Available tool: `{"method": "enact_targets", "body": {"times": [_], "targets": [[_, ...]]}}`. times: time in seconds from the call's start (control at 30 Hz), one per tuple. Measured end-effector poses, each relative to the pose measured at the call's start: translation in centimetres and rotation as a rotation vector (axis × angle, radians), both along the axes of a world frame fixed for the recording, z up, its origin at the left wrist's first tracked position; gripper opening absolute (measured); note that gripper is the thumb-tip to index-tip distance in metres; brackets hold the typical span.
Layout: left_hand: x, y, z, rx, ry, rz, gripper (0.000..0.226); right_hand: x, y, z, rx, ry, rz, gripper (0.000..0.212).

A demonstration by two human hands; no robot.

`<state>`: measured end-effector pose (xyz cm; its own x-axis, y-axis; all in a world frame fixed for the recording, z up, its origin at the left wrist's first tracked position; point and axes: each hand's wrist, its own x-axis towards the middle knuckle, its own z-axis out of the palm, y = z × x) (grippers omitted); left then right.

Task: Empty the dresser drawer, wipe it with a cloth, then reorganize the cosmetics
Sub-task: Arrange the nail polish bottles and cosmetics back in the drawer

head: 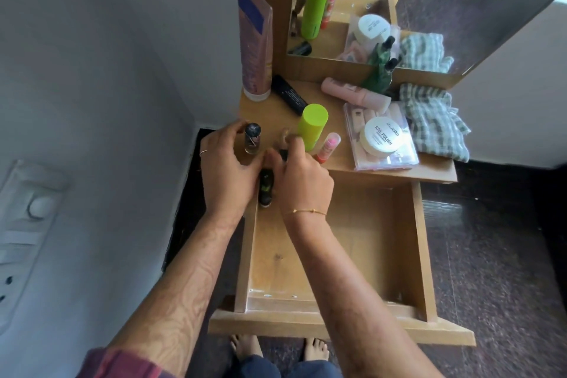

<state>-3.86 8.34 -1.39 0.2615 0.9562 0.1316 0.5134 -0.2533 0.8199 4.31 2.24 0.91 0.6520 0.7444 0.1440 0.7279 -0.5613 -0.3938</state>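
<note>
The drawer [368, 233] stands pulled out below the counter [399, 173], its wooden floor bare. At its twelve o'clock corner, by the counter's near edge, my left hand [227, 169] curls its fingers round a small glass bottle [252, 139] with a dark cap, standing upright, while its palm presses a dark bottle [265, 190] lying against the drawer's wall. My right hand [299, 175] arches over that dark bottle, wrist raised, fingertips pinching something small I cannot make out. At two o'clock from my hands stand a green tube [311, 126] and a pink stick [328, 147]; farther out lies a white jar [385, 135] on a clear case [399, 159], then a checked cloth [435, 123].
</note>
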Motion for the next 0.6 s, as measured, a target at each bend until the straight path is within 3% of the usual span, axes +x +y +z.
{"method": "enact_targets", "body": {"times": [0.1, 0.23, 0.47, 0.6], "targets": [[-0.2, 0.9, -1.2, -0.068, 0.029, 0.005, 0.037, 0.3, 0.2, -0.1, -0.187, 0.144, 0.016, 0.043], [-0.8, -0.2, -1.6, -0.100, 0.023, 0.031, 0.030, -0.2, 0.0, -0.1, -0.182, 0.146, -0.019, 0.030], [-2.9, -6.7, 0.5, -0.145, -0.053, 0.086, 0.028, -0.2, -1.9, -1.7, -0.005, 0.218, -0.100, 0.019], [-2.7, -9.9, 0.0, -0.244, 0.059, 0.031, 0.030, 0.2, -5.2, -3.9, 0.226, 0.358, -0.069, 0.014]]}}
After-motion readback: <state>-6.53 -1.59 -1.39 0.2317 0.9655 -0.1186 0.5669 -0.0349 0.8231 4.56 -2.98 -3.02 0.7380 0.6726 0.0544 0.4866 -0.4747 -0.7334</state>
